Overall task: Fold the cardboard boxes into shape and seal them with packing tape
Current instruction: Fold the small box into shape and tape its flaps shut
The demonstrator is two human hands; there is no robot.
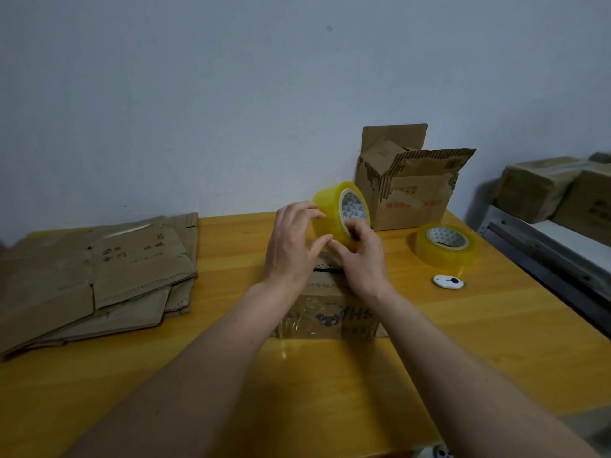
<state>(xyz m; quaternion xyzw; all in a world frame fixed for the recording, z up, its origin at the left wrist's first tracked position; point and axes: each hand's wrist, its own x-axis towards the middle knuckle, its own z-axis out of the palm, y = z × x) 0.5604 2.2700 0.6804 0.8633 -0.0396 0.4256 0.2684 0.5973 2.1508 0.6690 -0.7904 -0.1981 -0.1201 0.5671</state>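
At the near edge of the wooden table, a white object is cut off by the bottom of the frame and cannot be identified. Two bare forearms reach forward over a small cardboard box standing mid-table; clear tape glints on its near face, and its printing is partly covered by the arms. A dark slot shows in its top, mostly hidden behind the hands.

Above that box, the left hand curls its fingers over the tread of a yellow tape roll, held on edge and off the table, while the right hand pinches the roll at its lower rim, a finger apparently inside the core; the loose tape end is not discernible.

Toward the left edge lies a stack of flattened cardboard boxes, its left part cut off. Toward the right edge lies a small white cutter, and just beyond it a second tape roll lies flat. At the far edge, against the wall, stands an open box with torn flaps. Past the right edge, blurred wrapped cartons rest on a metal shelf.
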